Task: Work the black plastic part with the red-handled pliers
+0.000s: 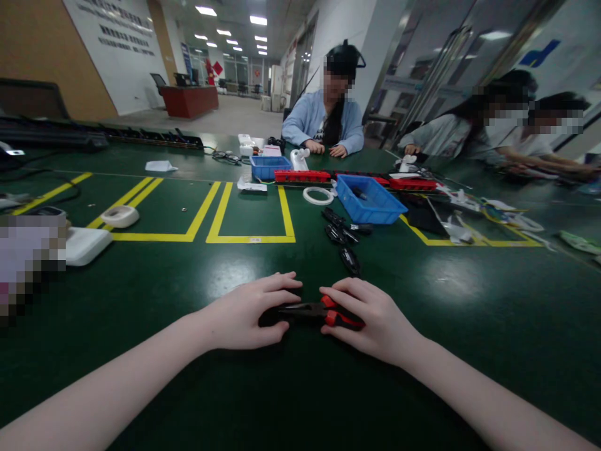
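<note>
- Bare right hand point(382, 316) holds red-handled black metal pliers point(305, 310) over the dark-green tabletop point(300, 407).
- Bare left hand point(241, 313) curls at their tip, its grip unclear.
- Beyond: small glossy black objects point(349, 260), then an open-topped blue plastic bin point(375, 215).

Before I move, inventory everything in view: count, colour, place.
Long-nose pliers: one, black and red, between hands
Bins: two, blue, central
Glossy objects: several, black, before the larger bin
Ring: one, white, beside that bin
Long bars: several, red, central
Tape outlines: several, yellow, tabletop
Table: one, green, foreground
Flat case: one, white, left
Coworkers: three, light tops, opposite
Desk: one, red, background
Clutter: uncountable, mixed colours, scattered
Left hand: one, at the nose
Right hand: one, on the handles
</note>
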Demonstrator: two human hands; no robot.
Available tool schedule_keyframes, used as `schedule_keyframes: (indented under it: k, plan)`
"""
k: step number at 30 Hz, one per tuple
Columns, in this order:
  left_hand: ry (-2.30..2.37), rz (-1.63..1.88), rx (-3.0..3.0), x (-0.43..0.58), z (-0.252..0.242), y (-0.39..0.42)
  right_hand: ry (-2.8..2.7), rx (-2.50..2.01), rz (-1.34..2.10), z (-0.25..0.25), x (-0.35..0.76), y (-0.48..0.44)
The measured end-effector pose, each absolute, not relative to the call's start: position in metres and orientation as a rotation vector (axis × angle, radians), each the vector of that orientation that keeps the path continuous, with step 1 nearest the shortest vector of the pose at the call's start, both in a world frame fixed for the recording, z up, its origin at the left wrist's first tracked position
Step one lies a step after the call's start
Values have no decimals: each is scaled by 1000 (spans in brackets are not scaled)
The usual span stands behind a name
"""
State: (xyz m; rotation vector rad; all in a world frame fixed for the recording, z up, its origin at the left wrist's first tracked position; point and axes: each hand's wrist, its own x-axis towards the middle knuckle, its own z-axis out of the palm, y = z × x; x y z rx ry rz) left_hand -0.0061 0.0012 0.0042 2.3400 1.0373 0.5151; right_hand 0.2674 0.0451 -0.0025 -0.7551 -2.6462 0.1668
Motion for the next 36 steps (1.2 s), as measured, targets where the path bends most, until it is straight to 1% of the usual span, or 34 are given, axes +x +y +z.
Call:
schedule_keyframes:
  k: [4,12,18,24,31,36]
  plan:
    - [962,518,2433,-9,-3,4,-2636,-700,150,-7,268,47]
    - [1084,604,2466,-10,-8,7,-2628,-623,84,-17,271,55]
    - [1040,595,2598,-13,-10,8,-2626,-539,-7,-15,268,55]
    - [1029,608,2623,-14,-11,6,-2612,-510,-73,-12,266,52]
    - [1050,625,2617,-13,-12,5,-2579,-450,-232,-9,263,53]
    - [1052,591,2651,-13,-8,3,-2511,-460,-219,-9,264,57]
